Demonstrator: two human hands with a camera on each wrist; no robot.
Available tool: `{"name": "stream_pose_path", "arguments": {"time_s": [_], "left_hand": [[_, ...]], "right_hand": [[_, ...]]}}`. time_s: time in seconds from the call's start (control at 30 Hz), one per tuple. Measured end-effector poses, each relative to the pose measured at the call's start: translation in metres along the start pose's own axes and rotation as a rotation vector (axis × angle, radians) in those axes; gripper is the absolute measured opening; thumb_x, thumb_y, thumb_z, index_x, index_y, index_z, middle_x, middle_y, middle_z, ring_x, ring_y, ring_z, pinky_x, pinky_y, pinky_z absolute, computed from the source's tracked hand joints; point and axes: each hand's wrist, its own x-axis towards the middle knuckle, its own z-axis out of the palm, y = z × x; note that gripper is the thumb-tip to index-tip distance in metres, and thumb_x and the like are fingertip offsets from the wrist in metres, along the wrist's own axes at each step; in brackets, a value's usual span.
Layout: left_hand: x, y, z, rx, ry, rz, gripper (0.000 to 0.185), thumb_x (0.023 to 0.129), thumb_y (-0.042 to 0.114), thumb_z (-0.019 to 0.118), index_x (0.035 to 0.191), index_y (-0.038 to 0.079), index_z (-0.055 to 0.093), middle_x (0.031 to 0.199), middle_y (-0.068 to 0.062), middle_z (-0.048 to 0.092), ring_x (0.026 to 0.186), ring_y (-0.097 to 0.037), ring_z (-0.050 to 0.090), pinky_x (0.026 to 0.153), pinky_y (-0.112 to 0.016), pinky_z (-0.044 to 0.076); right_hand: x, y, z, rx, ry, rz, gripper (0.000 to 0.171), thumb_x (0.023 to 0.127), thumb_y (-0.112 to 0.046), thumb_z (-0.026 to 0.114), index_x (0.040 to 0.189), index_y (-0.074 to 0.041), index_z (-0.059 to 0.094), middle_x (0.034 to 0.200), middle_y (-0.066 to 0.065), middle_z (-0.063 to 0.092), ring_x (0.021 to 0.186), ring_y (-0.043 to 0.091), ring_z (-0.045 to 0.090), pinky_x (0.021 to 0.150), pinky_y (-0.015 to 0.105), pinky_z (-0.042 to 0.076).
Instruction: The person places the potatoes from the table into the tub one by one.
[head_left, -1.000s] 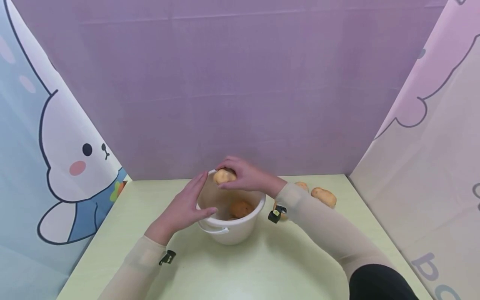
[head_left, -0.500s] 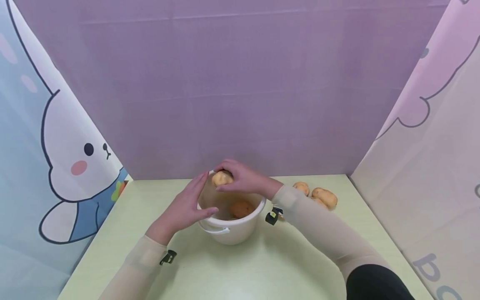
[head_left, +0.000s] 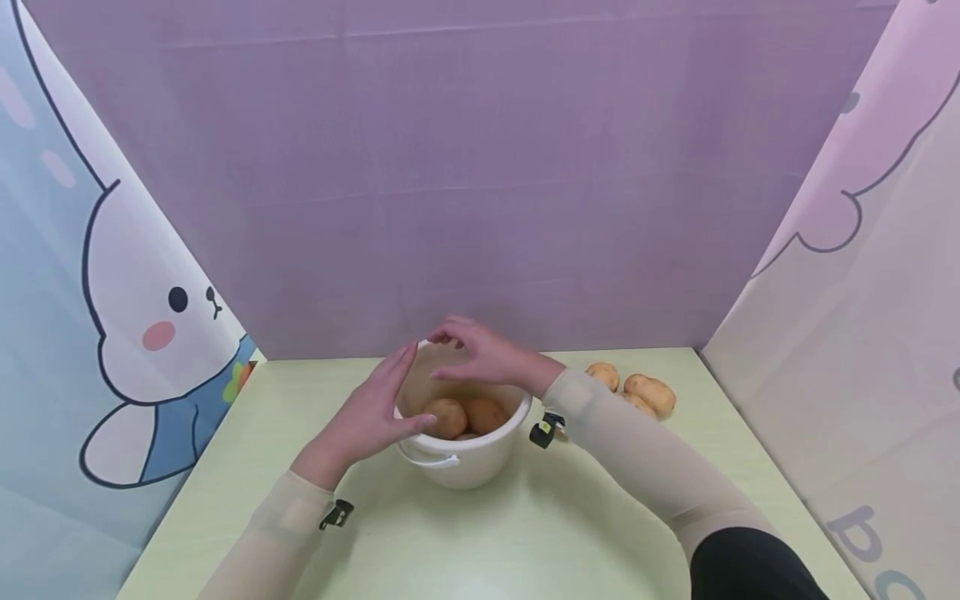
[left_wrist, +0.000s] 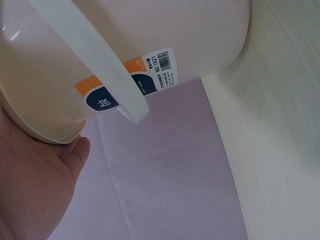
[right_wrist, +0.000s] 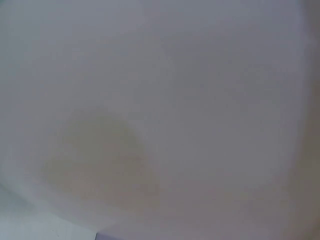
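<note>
Now the right hand (head_left: pixel 483 354) hovers empty over the white bucket (head_left: pixel 461 467), fingers loosely spread. Two potatoes (head_left: pixel 463 415) lie inside the bucket. With straight fingers, the left hand (head_left: pixel 371 412) steadies the bucket's left rim. More potatoes (head_left: pixel 637 390) sit well apart on the green table (head_left: pixel 510 533).

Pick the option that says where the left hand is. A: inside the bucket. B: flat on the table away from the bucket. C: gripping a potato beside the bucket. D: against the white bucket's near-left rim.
D: the left hand rests against the white bucket rim, fingers straight.
</note>
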Motion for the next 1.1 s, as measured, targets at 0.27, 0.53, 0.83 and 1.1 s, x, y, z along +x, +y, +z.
{"name": "stream_pose_path", "arguments": {"time_s": [0.27, 0.53, 0.83, 1.1], "left_hand": [[0.0, -0.002, -0.001, -0.004, 0.005, 0.005, 0.121, 0.095, 0.073, 0.075, 0.178, 0.006, 0.017, 0.183, -0.011, 0.021, 0.167, -0.035, 0.024, 0.128, -0.066, 0.033], [-0.001, -0.003, -0.003, -0.018, 0.014, -0.005, 0.122, 0.093, 0.071, 0.078, 0.178, 0.008, 0.018, 0.183, -0.011, 0.022, 0.166, -0.036, 0.026, 0.127, -0.066, 0.034], [-0.001, 0.0, 0.0, -0.019, 0.021, -0.001, 0.118, 0.092, 0.056, 0.085, 0.177, 0.005, 0.02, 0.181, -0.017, 0.026, 0.164, -0.041, 0.029, 0.126, -0.069, 0.035], [0.0, 0.005, 0.0, -0.022, 0.021, 0.008, 0.118, 0.092, 0.055, 0.085, 0.177, 0.006, 0.019, 0.181, -0.018, 0.026, 0.165, -0.042, 0.028, 0.127, -0.069, 0.033]], "right_hand": [[-0.004, -0.003, -0.007, -0.027, 0.021, 0.013, 0.054, 0.101, -0.033, 0.085, 0.141, -0.003, 0.067, 0.134, 0.011, 0.068, 0.127, 0.026, 0.063, 0.11, 0.045, 0.055], [-0.014, -0.001, -0.02, -0.002, 0.077, -0.029, 0.045, 0.102, -0.024, 0.083, 0.137, 0.001, 0.069, 0.132, 0.016, 0.07, 0.126, 0.033, 0.065, 0.109, 0.05, 0.055], [-0.048, 0.01, -0.038, 0.022, 0.175, -0.025, 0.029, 0.104, -0.014, 0.078, 0.128, 0.001, 0.072, 0.127, 0.021, 0.071, 0.118, 0.037, 0.066, 0.1, 0.051, 0.057], [-0.093, 0.013, -0.058, -0.02, 0.222, 0.099, 0.025, 0.107, -0.019, 0.077, 0.128, -0.006, 0.073, 0.129, 0.012, 0.072, 0.12, 0.027, 0.065, 0.102, 0.049, 0.056]]}}
